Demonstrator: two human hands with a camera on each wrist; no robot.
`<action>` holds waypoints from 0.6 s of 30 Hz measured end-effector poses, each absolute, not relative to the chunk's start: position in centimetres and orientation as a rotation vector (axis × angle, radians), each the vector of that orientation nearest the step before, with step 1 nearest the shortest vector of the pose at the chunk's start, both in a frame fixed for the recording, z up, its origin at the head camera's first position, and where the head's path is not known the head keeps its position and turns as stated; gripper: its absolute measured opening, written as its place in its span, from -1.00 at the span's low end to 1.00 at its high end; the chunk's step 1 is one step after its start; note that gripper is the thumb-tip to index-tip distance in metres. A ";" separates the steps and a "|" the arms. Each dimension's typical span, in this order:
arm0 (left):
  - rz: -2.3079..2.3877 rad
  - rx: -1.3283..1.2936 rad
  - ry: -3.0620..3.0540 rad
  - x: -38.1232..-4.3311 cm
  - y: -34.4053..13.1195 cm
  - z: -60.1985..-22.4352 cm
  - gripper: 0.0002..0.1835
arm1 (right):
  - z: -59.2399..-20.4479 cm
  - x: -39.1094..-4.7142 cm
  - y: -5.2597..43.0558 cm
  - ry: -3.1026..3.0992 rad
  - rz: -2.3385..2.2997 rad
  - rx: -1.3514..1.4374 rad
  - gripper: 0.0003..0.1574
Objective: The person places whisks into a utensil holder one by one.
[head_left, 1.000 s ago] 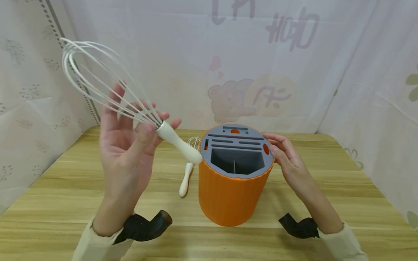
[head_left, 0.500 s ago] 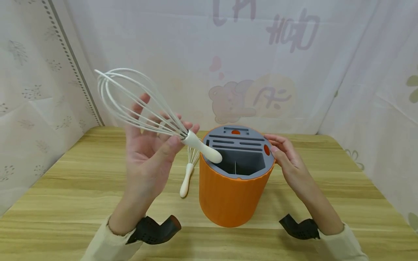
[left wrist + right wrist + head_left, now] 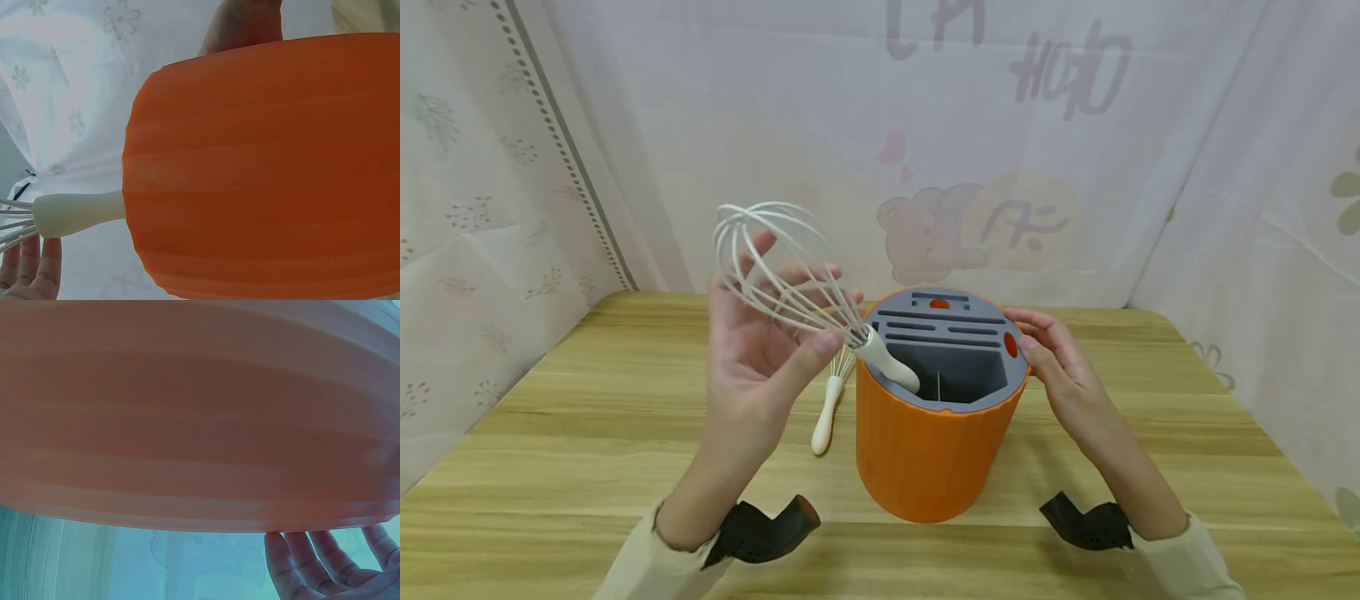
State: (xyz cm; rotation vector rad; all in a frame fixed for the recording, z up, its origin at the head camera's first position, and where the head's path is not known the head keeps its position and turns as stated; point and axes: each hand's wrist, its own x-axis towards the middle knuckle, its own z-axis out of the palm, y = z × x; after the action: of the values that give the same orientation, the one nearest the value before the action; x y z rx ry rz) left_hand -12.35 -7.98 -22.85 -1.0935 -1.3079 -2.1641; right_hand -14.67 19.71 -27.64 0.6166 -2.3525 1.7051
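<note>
My left hand (image 3: pixel 756 358) pinches a cream whisk (image 3: pixel 788 279) between thumb and fingers, where the wires meet the handle. The wire loops lean up to the left, and the handle's lower end dips into the left part of the large compartment of an orange utensil holder (image 3: pixel 928 467) with a grey slotted insert (image 3: pixel 947 340). In the left wrist view the whisk handle (image 3: pixel 78 212) passes behind the holder's rim. My right hand (image 3: pixel 1063 362) rests at the holder's right rim; its extended fingertips touch the ribbed wall in the right wrist view.
A smaller cream whisk (image 3: pixel 826 417) lies on the wooden table (image 3: pixel 550 467), just left of the holder, partly hidden by my left hand. The insert has narrow slots and orange-showing holes. A printed curtain (image 3: pixel 775 108) surrounds the table's back and sides.
My left hand has moved right and the whisk has swung lower and steeper, its handle end passing from beside the holder's rim into the large compartment. The right hand stays in place.
</note>
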 end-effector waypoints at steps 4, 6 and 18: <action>-2.130 -1.117 -1.319 -12.1 -8.0 -22.9 -0.26 | -27.6 -14.7 19.7 -2.354 1.698 0.616 -0.52; -2.111 -1.133 -1.310 -12.0 -7.9 -22.9 -0.28 | -27.6 -14.6 19.7 -2.354 1.696 0.617 -0.52; -2.057 -1.211 -1.212 -12.1 -8.5 -22.5 -0.28 | -27.6 -14.6 19.7 -2.349 1.710 0.630 -0.53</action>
State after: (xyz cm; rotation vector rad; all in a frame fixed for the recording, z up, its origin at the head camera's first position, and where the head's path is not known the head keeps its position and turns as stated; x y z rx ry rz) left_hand -12.09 -8.51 -22.50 -1.2115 -1.2118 -2.0572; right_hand -14.65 19.69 -27.63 0.6303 -2.3487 1.7101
